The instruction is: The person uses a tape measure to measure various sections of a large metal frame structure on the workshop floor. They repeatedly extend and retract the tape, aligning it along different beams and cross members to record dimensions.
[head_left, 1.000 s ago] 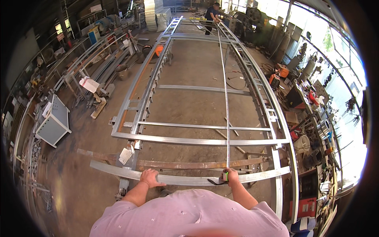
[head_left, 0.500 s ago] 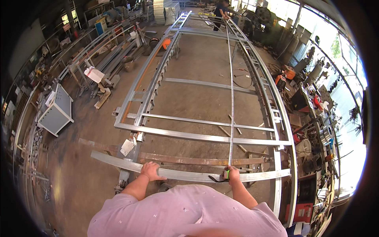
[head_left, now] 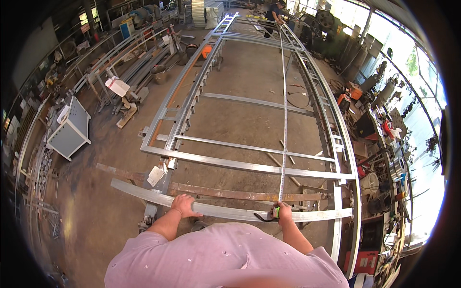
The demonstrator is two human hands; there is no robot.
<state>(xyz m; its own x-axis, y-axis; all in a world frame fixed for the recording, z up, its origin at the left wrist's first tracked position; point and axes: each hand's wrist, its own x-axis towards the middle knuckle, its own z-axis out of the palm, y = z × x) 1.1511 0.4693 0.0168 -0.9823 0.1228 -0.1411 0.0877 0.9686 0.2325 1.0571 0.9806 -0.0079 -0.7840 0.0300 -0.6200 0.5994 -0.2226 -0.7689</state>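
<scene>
My right hand (head_left: 284, 211) is closed round a green and black tape measure (head_left: 276, 212) with a dark wrist strap. Its blade (head_left: 284, 120) runs out straight and far across a long metal frame (head_left: 230, 162), up to a person (head_left: 274, 17) in dark clothes at the far end, whose hands are near it. On a loose silvery metal bar (head_left: 230, 212) in front of my body rests my left hand (head_left: 183, 206), thumb and fingers apart, lying over the bar without gripping it. That bar crosses the frame's right rails at its right end.
A rusty flat bar (head_left: 240, 194) lies just beyond the silvery one. To the left stands a grey metal box (head_left: 70, 130), with long steel profiles (head_left: 139, 67) behind it. Cluttered shelves and tools line the right wall, near an orange machine (head_left: 354, 90).
The view has shifted slightly, so the frame sits a little further right. Both hands keep their places on the bar and tape measure; the far person leans a bit differently.
</scene>
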